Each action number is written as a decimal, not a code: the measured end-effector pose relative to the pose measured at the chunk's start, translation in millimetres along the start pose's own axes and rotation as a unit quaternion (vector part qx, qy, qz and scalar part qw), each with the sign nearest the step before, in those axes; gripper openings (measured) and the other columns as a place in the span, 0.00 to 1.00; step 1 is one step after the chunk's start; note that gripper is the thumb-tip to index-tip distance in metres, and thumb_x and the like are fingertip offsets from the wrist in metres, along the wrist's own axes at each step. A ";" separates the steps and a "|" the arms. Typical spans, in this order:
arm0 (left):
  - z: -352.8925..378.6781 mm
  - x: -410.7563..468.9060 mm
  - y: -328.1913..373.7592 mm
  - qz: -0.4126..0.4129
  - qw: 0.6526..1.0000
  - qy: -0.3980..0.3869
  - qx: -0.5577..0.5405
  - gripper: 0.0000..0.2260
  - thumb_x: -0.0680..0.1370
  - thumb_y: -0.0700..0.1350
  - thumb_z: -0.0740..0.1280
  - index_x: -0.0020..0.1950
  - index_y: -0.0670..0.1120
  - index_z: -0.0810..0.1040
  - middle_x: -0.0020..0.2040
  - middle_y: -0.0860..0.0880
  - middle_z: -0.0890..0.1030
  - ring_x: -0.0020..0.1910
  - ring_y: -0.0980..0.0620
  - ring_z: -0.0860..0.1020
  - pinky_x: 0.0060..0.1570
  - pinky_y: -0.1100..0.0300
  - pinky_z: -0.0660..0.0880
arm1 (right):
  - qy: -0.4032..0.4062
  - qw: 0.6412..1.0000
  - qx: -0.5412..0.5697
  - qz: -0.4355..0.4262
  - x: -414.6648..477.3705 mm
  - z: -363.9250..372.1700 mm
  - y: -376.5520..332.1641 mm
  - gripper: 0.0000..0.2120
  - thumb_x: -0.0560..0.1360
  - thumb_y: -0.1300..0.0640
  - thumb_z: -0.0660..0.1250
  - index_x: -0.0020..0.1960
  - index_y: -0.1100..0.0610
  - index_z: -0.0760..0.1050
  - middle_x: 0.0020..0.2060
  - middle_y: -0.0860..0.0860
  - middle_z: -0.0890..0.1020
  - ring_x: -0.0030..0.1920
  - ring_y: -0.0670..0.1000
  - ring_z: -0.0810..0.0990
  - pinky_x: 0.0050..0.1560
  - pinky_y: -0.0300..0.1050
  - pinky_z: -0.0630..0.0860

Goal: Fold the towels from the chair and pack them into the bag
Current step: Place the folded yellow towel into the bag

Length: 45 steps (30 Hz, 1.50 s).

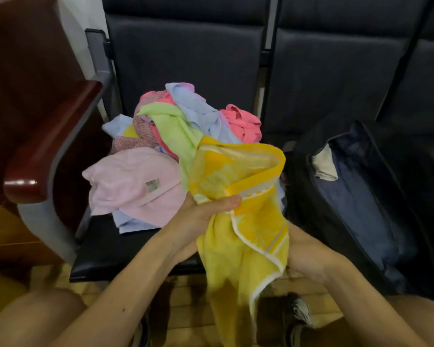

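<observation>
Finding: the yellow towel (pixel 238 186) is off the pile (pixel 176 131) and held in the air in front of the chair (pixel 110 249), bunched and not yet folded. Its upper part loops up over my left hand (pixel 206 214) and the rest hangs down between my knees.

Left hand: fingers curled round a gathered section, with the thumb (pixel 226 202) pressed across the banded hem. The grip is firm but sits mid-cloth, not on a corner.

Right hand (pixel 308 259): low and to the right, touching the hanging edge. The cloth covers its fingers, so I cannot tell whether they are pinching or spread.

Bag (pixel 356 209): open on the next seat to the right, close by, with a pale cloth (pixel 325 166) near its far end.

Assessment: the step in hand is opening the towel out for the first fold. To do it well, I should:
- Run each hand along the white-trimmed hem until it reaches a corner.
- Pinch both corners and draw them apart so the cloth hangs flat.
- Bring edge to edge.

Folding from the present bunched grip would likely trap twists and give a lumpy bundle. I should also keep the lower end off the floor. The remaining pile looks loosely tangled, so I would lift well clear of it to avoid snagging the green towel (pixel 171 126) just beside.
</observation>
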State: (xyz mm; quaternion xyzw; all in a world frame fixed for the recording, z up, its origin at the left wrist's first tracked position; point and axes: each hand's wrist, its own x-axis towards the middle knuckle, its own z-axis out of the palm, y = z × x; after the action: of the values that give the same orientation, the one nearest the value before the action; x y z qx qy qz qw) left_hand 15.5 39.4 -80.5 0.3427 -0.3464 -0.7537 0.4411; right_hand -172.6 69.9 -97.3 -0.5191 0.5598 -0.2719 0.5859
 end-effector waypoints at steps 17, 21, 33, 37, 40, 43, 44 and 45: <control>14.5 -12.1 -9.4 -0.030 0.995 0.001 -0.090 0.15 0.75 0.49 0.63 0.46 0.46 0.88 0.53 0.43 0.85 0.52 0.47 0.85 0.46 0.54 0.82 | 0.197 0.954 0.094 -0.203 -5.2 -4.5 1.2 0.06 0.74 0.57 0.70 0.42 0.60 0.80 0.36 0.57 0.83 0.38 0.54 0.80 0.42 0.58 0.76; 0.8 -12.6 -4.7 -0.002 0.996 0.046 -0.081 0.12 0.72 0.49 0.66 0.45 0.49 0.88 0.52 0.45 0.86 0.50 0.48 0.85 0.43 0.55 0.83 | 0.206 0.941 0.221 -0.153 -14.8 -20.9 -15.6 0.16 0.76 0.52 0.64 0.55 0.63 0.80 0.48 0.58 0.86 0.49 0.56 0.85 0.51 0.55 0.83; -46.2 -7.6 16.2 0.039 0.998 0.004 -0.057 0.26 0.58 0.48 0.84 0.50 0.48 0.76 0.48 0.47 0.83 0.45 0.50 0.83 0.42 0.58 0.81 | 0.236 0.867 0.422 -0.122 -42.8 -94.6 -29.3 0.23 0.81 0.45 0.58 0.42 0.54 0.87 0.49 0.54 0.86 0.53 0.55 0.85 0.49 0.51 0.83; -46.6 -9.1 10.9 0.032 0.999 0.017 0.017 0.27 0.63 0.44 0.80 0.60 0.46 0.77 0.53 0.44 0.85 0.49 0.47 0.84 0.43 0.54 0.83 | 0.225 0.882 0.398 -0.110 -40.8 -91.3 -21.5 0.19 0.81 0.48 0.60 0.44 0.53 0.87 0.46 0.54 0.86 0.51 0.54 0.85 0.52 0.51 0.82; -48.2 -10.7 8.0 0.003 0.998 0.014 0.056 0.40 0.56 0.50 0.85 0.66 0.44 0.78 0.58 0.41 0.83 0.54 0.44 0.83 0.50 0.51 0.82 | 0.221 0.896 0.368 -0.112 -42.4 -90.6 -20.7 0.17 0.79 0.49 0.62 0.41 0.52 0.87 0.45 0.54 0.86 0.50 0.54 0.85 0.56 0.52 0.80; -46.1 -12.2 2.9 -0.022 0.995 0.030 0.093 0.27 0.62 0.51 0.82 0.57 0.42 0.83 0.54 0.39 0.84 0.48 0.47 0.85 0.45 0.56 0.83 | 0.184 0.913 0.347 -0.108 -47.1 -90.1 -21.5 0.15 0.76 0.49 0.64 0.40 0.52 0.87 0.43 0.54 0.86 0.47 0.54 0.86 0.51 0.50 0.82; -43.2 -14.4 2.2 -0.033 0.991 0.038 0.125 0.20 0.66 0.49 0.77 0.55 0.41 0.84 0.52 0.39 0.85 0.46 0.48 0.85 0.43 0.58 0.83 | 0.171 0.921 0.334 -0.102 -49.8 -88.9 -22.2 0.14 0.74 0.49 0.64 0.39 0.52 0.87 0.43 0.54 0.86 0.45 0.54 0.86 0.48 0.49 0.83; -42.8 -15.3 1.3 -0.042 0.984 0.044 0.169 0.15 0.69 0.46 0.73 0.53 0.40 0.84 0.50 0.39 0.85 0.44 0.48 0.85 0.42 0.59 0.82 | 0.162 0.929 0.320 -0.097 -51.9 -88.7 -22.8 0.14 0.71 0.49 0.64 0.38 0.53 0.87 0.42 0.54 0.87 0.43 0.53 0.86 0.45 0.49 0.84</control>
State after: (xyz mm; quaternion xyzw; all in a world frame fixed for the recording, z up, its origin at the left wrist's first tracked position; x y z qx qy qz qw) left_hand 56.9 43.3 -98.7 0.4591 -0.4343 -0.6868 0.3592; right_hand -261.5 82.5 -42.4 -0.3048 0.4777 -0.5721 0.5930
